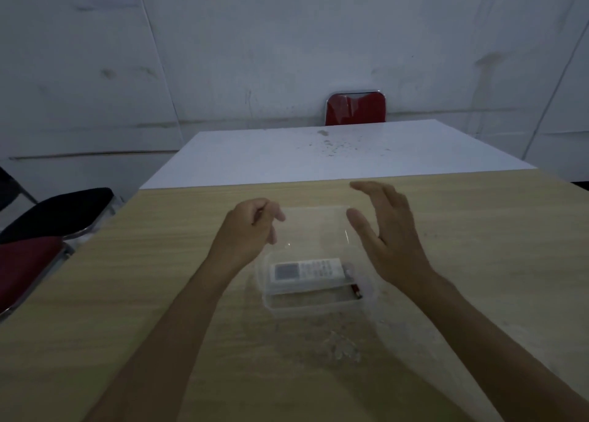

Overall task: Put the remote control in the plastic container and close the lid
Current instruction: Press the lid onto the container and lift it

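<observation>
1. Pinching the lid's (314, 227) left edge, the left hand (251, 227) has its fingers curled on the clear plastic, holding it raised and tilted above the far side of the container (318, 307).
2. Lying flat inside the container on the tabletop (127, 294), the remote (307, 272) is already in place, so that step looks done.
3. At the lid's right edge, the right hand (387, 233) is spread open, fingers apart; whether it touches the lid is unclear.
4. Left to do: lower the lid onto the rim and press it shut.
</observation>
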